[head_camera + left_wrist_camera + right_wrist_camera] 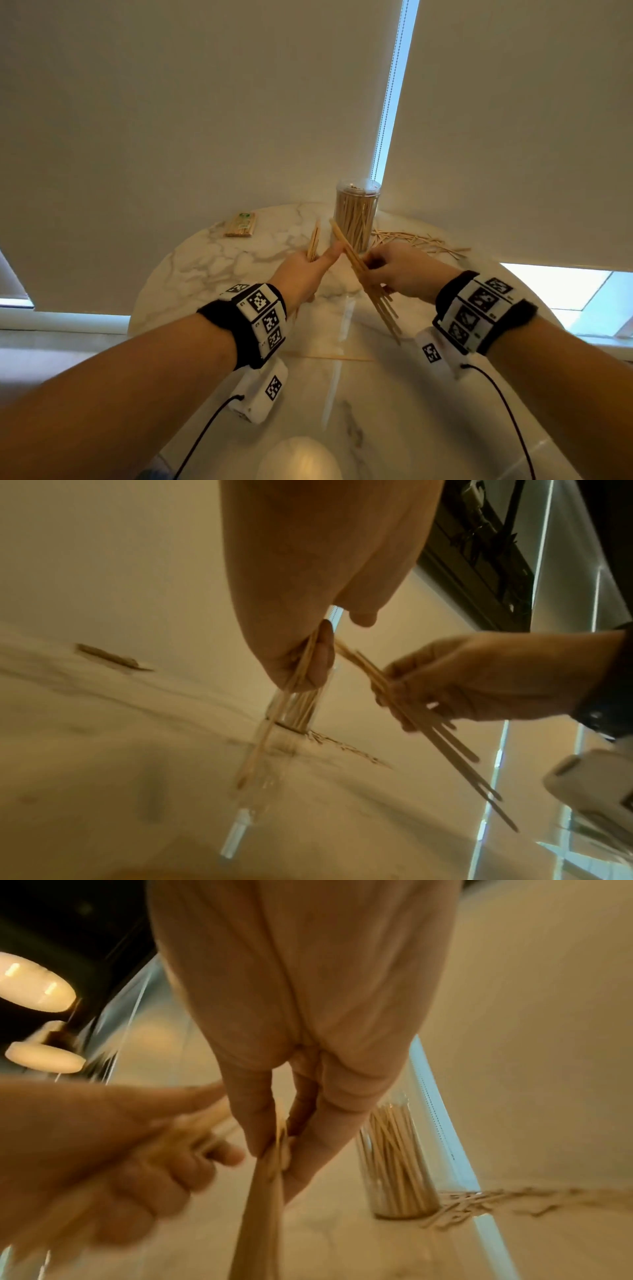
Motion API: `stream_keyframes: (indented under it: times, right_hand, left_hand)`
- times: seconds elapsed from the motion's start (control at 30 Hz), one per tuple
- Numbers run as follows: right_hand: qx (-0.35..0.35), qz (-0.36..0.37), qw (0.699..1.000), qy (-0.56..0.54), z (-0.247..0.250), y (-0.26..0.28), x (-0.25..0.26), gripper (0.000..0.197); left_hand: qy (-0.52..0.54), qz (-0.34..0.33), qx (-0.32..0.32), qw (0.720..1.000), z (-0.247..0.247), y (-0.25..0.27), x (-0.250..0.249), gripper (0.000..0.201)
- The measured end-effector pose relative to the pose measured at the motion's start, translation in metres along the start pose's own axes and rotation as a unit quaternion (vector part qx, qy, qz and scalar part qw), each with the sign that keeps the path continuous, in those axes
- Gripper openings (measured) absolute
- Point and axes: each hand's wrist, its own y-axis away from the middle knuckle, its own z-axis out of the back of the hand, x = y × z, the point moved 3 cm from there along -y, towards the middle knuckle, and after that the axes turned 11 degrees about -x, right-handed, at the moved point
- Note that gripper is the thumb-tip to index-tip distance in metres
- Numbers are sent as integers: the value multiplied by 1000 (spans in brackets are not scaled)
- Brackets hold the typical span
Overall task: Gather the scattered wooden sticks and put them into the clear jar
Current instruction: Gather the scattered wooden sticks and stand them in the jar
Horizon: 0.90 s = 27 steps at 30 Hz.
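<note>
Clearly the wooden sticks are thin, light and stiff, and probably snap if bent, so each bundle is best taken around its middle, where it cannot fan apart. The bundle [368, 279] pinched in the right hand [404, 270] slants from far-left down to near-right; the smaller bundle [313, 244] clasped in the left hand [305, 274], thumb extended, points almost straight away. Both are held above the marble table [205, 267], just short of the clear jar [356, 214], which stands upright and well filled. More loose sticks [418, 241] lie scattered right of the jar.
</note>
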Motion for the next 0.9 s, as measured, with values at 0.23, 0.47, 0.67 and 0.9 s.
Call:
stream_keyframes:
  times: [0.23,0.47,0.67,0.9]
  right_hand:
    - [-49,5,962,-268,-4,18,25,16]
    - [-68,27,985,-154,-2,30,32,16]
    - [60,15,990,125,-34,48,21,19]
    - [121,99,921,356,-61,53,12,25]
  left_hand:
    - [92,-1,28,995,-42,6,-15,51]
    - [36,-49,20,998,-17,12,-17,48]
    - [142,24,-89,986,22,5,-27,31]
    - [183,36,-105,977,45,6,-32,27]
